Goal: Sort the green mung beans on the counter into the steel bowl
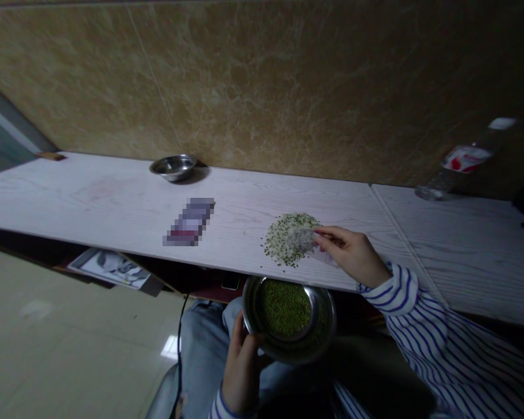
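My left hand (243, 358) grips the left side of a shiny metal bowl (325, 323), thumb at the rim. The bowl is over my lap, just below the table edge, with green beans (286, 308) in it. On the table, a spread-out pile of white grains mixed with green beans (283, 235) lies above the bowl. At the pile's right side, my right hand (351, 253) pinches a thin, see-through piece of plastic (301, 240) with its thumb and fingertips. The plastic lies over part of the pile; its exact shape is blurred.
A small metal bowl (174, 167) stands by the wall. Left of the pile lies a pixelated flat object (190, 222). A clear bottle with a red-and-white label (465, 158) leans at the right. Below the table, an open drawer (113, 269) juts out on the left.
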`<move>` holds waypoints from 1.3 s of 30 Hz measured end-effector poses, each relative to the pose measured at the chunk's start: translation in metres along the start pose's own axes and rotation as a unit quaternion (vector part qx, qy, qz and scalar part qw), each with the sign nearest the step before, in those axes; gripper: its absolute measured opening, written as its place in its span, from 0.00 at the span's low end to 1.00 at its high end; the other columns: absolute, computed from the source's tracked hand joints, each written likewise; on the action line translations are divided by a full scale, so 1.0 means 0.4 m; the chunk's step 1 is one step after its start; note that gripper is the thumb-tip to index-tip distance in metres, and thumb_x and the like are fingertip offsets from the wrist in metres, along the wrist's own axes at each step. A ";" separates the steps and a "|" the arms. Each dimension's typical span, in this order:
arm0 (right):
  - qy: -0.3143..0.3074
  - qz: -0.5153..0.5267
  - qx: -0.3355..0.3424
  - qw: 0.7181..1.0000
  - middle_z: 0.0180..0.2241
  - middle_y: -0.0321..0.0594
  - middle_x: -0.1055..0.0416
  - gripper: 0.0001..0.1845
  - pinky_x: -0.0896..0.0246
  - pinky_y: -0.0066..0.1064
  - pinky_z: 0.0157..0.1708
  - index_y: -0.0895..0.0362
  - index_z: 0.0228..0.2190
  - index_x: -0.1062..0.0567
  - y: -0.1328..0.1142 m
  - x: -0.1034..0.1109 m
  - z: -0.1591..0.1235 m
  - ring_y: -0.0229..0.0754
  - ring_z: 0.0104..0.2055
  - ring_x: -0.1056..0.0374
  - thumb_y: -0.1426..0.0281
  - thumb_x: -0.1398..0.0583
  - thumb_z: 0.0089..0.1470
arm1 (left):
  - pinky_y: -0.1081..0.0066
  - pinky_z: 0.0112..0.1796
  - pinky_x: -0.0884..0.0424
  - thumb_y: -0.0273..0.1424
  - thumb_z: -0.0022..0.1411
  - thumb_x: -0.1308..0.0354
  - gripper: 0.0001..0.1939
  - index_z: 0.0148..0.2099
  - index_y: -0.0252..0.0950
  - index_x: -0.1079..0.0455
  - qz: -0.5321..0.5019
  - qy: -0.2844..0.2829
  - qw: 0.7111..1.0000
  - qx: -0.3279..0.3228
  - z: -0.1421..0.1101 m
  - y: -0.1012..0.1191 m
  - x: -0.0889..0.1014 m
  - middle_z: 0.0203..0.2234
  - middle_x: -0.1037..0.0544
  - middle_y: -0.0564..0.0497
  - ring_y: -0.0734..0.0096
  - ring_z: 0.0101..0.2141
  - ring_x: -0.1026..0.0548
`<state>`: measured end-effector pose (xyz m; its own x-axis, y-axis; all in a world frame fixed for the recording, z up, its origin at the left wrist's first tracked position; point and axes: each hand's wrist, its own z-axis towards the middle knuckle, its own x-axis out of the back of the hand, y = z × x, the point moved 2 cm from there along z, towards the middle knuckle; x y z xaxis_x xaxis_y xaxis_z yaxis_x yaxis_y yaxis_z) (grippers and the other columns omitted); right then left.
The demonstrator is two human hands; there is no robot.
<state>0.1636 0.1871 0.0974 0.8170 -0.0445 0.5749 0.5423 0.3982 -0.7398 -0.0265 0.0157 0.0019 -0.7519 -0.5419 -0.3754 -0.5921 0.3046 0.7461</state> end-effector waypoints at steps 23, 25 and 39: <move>-0.239 0.100 -0.018 0.966 0.27 0.41 0.21 0.12 0.31 0.29 0.35 0.61 0.38 0.22 -0.069 -0.278 0.349 0.37 0.28 0.26 0.78 0.40 0.50 | 0.61 0.35 0.27 0.33 0.48 0.42 0.35 0.60 0.41 0.42 -0.061 0.006 0.998 0.016 0.013 -0.008 0.040 0.52 0.30 0.42 0.54 0.44 0.29; -0.265 0.105 -0.023 0.958 0.27 0.40 0.21 0.11 0.31 0.26 0.31 0.61 0.37 0.22 -0.070 -0.289 0.352 0.35 0.26 0.27 0.79 0.40 0.50 | 0.61 0.35 0.27 0.33 0.48 0.42 0.35 0.60 0.41 0.41 -0.064 0.009 0.998 0.016 0.011 -0.006 0.038 0.51 0.30 0.42 0.53 0.43 0.28; -0.463 0.080 0.007 0.883 0.30 0.40 0.22 0.10 0.33 0.30 0.37 0.62 0.38 0.22 -0.114 -0.276 0.279 0.34 0.29 0.29 0.77 0.39 0.52 | 0.64 0.35 0.27 0.34 0.46 0.43 0.35 0.60 0.41 0.40 -0.047 -0.001 0.999 0.011 0.019 -0.011 0.038 0.52 0.30 0.44 0.55 0.44 0.28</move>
<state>0.0269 0.2759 0.1067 0.3699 0.7785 0.5070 0.4262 0.3427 -0.8372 -0.0375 0.0122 -0.0111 -0.6924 -0.5684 -0.4444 -0.6671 0.2698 0.6944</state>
